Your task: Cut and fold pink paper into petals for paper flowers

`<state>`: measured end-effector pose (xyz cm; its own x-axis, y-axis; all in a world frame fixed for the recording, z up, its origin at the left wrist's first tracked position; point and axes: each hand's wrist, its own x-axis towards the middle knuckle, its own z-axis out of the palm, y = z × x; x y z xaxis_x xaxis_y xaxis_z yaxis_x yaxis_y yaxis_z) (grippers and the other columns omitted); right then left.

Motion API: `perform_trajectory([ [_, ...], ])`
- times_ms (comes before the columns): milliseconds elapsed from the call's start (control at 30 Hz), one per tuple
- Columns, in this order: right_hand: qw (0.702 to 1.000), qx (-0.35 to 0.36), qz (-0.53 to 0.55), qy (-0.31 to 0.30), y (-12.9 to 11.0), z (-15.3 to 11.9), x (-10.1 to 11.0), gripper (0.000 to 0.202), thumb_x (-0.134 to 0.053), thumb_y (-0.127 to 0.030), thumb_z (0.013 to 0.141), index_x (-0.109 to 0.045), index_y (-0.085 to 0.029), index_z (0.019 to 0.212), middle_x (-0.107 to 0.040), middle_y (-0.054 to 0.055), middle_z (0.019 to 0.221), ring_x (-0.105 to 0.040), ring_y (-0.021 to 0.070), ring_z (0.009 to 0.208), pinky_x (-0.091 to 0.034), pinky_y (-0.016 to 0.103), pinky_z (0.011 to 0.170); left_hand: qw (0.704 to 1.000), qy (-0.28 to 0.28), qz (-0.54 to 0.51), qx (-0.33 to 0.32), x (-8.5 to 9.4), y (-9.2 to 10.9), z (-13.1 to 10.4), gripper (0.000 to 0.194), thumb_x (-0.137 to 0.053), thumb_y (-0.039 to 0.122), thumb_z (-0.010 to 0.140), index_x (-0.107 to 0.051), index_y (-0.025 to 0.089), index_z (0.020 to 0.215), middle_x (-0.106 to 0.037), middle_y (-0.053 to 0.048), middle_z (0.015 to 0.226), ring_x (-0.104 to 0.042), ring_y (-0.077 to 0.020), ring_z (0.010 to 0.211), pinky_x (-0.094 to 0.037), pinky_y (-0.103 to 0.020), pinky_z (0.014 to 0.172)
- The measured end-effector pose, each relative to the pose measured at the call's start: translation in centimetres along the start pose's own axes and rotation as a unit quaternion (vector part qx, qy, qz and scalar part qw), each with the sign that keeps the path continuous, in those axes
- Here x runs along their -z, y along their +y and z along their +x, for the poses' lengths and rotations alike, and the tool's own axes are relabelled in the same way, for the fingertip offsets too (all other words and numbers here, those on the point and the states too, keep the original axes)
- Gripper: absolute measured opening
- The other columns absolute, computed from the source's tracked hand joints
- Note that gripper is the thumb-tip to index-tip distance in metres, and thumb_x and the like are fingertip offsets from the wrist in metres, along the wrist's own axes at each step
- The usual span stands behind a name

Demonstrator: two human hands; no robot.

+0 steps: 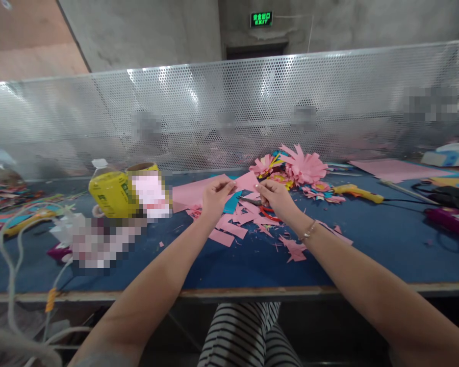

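Note:
Between my two hands a small piece of pink paper [246, 181] is held up above the table. My left hand [216, 194] pinches its left end between thumb and fingers. At the other end, my right hand [275, 196] grips the paper's lower right corner. Pink paper scraps [229, 229] lie below, with a blue paper piece [232, 203] among them. A pair of scissors [268, 210] with red handles lies partly hidden behind my right hand. Past my left hand is a larger pink sheet [189, 192].
Pink paper flowers [304, 165] are heaped at the back, beside a yellow glue gun [357, 192]. To the left stand a yellow-labelled bottle [112, 193] and a roll-shaped container [151, 191]. White cables [10, 260] hang over the left edge. A perforated metal screen [199, 117] borders the blue table [229, 275].

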<state>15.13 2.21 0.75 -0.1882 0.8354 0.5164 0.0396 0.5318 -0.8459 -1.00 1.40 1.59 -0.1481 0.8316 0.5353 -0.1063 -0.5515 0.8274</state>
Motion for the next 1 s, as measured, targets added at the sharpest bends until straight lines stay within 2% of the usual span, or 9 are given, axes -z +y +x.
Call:
perform_trajectory([
  [333,0.996,0.017,-0.086,0.0,-0.7,0.0,0.4,0.023,-0.047,-0.036,0.074,-0.046,-0.018,0.06,-0.041,-0.006,0.04,-0.036,0.0054,0.034,-0.028,0.019,0.037,0.999,0.03,-0.019,0.028,0.1,-0.2,0.2,0.019,-0.064,0.029,0.058,-0.058,0.014,0.067,-0.059,0.0,0.057,-0.06,-0.0115,0.059,-0.049,-0.026,0.062],
  [533,0.995,0.023,-0.096,-0.001,-0.9,0.0,0.5,0.023,-0.047,-0.035,0.074,-0.045,-0.017,0.059,-0.041,-0.006,0.04,-0.037,0.005,0.035,-0.028,0.018,0.038,1.0,0.024,-0.002,0.004,0.2,-0.1,0.1,0.019,-0.059,0.031,0.064,-0.053,0.014,0.07,-0.059,0.0,0.056,-0.06,-0.0118,0.058,-0.049,-0.027,0.061],
  [767,0.995,0.021,-0.094,0.013,-0.9,0.1,0.7,0.026,-0.047,-0.036,0.073,-0.042,-0.017,0.056,-0.04,-0.006,0.039,-0.034,0.0046,0.034,-0.027,0.018,0.038,0.997,0.076,-0.014,-0.017,0.8,-0.2,0.6,0.02,-0.052,0.035,0.07,-0.049,0.016,0.076,-0.061,0.0,0.06,-0.06,-0.0116,0.056,-0.049,-0.027,0.059],
  [900,0.995,0.017,-0.102,0.007,-0.9,0.1,0.7,0.027,-0.047,-0.038,0.073,-0.042,-0.017,0.056,-0.041,-0.006,0.04,-0.035,0.0049,0.034,-0.027,0.019,0.038,0.998,0.014,-0.046,0.043,0.2,-0.6,0.4,0.027,-0.056,0.04,0.065,-0.054,0.014,0.073,-0.062,-0.002,0.061,-0.06,-0.0127,0.06,-0.048,-0.029,0.063],
  [1000,0.995,0.026,-0.1,-0.006,-0.8,0.0,0.5,0.027,-0.047,-0.038,0.074,-0.042,-0.017,0.057,-0.042,-0.006,0.04,-0.035,0.005,0.034,-0.028,0.019,0.038,0.995,-0.021,-0.055,0.079,-0.3,-0.9,0.1,0.028,-0.064,0.037,0.058,-0.057,0.013,0.068,-0.062,-0.002,0.059,-0.059,-0.0115,0.058,-0.048,-0.028,0.064],
])
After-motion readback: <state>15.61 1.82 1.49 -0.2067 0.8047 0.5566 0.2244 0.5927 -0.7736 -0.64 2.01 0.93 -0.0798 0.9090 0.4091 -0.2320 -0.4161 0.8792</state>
